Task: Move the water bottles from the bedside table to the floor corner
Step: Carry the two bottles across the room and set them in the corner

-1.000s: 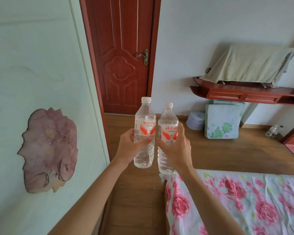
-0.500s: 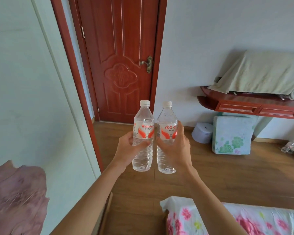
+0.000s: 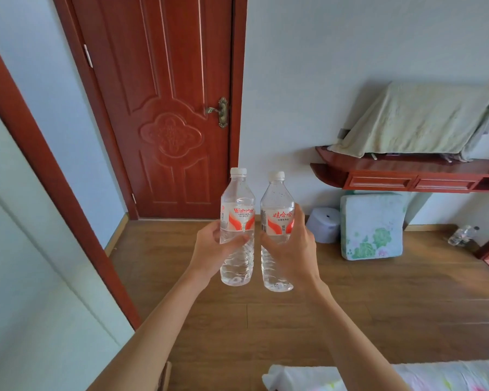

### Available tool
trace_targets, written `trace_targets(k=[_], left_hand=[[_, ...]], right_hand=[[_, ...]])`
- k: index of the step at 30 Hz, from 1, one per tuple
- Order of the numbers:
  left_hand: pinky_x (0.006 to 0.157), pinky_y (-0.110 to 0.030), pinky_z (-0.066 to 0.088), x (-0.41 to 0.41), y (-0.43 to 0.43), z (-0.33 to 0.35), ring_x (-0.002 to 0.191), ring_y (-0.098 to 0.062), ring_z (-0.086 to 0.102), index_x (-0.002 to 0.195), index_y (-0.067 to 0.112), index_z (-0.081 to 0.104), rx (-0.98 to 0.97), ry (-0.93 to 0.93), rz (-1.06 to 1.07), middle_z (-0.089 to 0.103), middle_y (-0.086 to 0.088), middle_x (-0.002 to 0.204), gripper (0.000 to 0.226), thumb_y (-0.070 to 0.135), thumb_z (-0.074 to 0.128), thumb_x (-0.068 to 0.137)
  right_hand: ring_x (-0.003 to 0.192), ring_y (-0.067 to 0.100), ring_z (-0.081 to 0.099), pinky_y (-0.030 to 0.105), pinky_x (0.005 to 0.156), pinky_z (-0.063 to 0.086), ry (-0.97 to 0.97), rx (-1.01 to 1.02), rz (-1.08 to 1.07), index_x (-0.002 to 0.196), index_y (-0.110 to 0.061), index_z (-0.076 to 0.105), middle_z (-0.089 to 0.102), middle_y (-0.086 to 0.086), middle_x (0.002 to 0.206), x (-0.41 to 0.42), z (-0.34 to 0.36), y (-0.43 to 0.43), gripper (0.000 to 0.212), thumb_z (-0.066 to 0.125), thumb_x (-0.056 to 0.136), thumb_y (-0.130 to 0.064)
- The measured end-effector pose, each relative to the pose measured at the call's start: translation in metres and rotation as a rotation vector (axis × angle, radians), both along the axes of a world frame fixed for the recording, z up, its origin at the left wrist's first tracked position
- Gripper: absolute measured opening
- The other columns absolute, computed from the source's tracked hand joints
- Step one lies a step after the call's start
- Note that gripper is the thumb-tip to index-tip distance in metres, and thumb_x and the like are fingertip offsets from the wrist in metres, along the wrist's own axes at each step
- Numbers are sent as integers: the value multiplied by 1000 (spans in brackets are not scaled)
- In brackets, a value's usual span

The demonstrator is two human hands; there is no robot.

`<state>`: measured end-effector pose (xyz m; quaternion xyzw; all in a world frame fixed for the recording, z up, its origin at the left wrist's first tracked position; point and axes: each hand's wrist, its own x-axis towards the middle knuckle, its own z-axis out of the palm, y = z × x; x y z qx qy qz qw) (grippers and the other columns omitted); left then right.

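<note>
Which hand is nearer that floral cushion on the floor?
Right. The right hand, holding a bottle, is just left of the floral cushion; the left hand is farther left, beyond both bottles.

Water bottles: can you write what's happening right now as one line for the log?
stage: carrying | left hand: holds left bottle upright | right hand: holds right bottle upright | over wooden floor, not set down

Bed (image 3: 449,373) nearly out of view; door (image 3: 164,108) nearer; wall decoration gone
</note>
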<state>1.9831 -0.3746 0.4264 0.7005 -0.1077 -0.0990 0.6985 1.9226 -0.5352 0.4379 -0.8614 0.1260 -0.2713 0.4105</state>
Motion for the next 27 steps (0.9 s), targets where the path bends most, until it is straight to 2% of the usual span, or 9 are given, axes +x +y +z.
trace_targets(k=[3, 5, 10, 18, 23, 27], left_hand=[[71, -18, 54, 42, -16, 2, 90, -6, 71, 105, 21, 67, -8, 2, -39, 75, 9, 96, 38, 21, 85, 71], [70, -17, 54, 69, -25, 4, 91, -6, 71, 107, 19, 67, -18, 3, -61, 76, 8, 97, 40, 21, 85, 71], [78, -25, 56, 128, -44, 9, 91, -9, 71, 105, 16, 68, -6, -17, -107, 76, 5, 96, 37, 21, 85, 71], [79, -26, 55, 194, -77, 9, 92, -4, 70, 105, 16, 68, 10, -16, -157, 75, 5, 98, 41, 25, 85, 70], [79, -24, 54, 225, -107, 6, 92, -3, 70, 104, 15, 68, 16, -17, -200, 75, 6, 98, 41, 27, 86, 69], [79, -24, 54, 246, -137, 3, 92, -3, 69, 105, 15, 68, 39, -16, -223, 75, 5, 99, 44, 29, 87, 68]], right_hand=[[89, 9, 66, 34, 78, 59, 5, 13, -53, 139, -31, 31, 62, -10, 108, 35, 0, -13, 80, 75, 76, -53], [90, 10, 66, 35, 79, 60, 12, 15, -82, 138, -30, 30, 61, -9, 107, 59, 2, -20, 80, 76, 76, -52], [85, 10, 64, 37, 77, 58, 9, 17, -140, 139, -32, 28, 57, -15, 95, 109, 4, -37, 83, 78, 75, -51], [91, 11, 63, 42, 81, 58, -4, 68, -179, 140, -31, 28, 63, -9, 102, 158, 6, -65, 91, 73, 68, -62], [93, 12, 64, 41, 81, 58, -10, 67, -224, 142, -32, 26, 63, -8, 103, 184, 5, -92, 98, 69, 62, -68], [90, 4, 63, 29, 79, 57, -31, 71, -249, 140, -31, 30, 62, -13, 104, 205, 0, -120, 87, 80, 72, -50]])
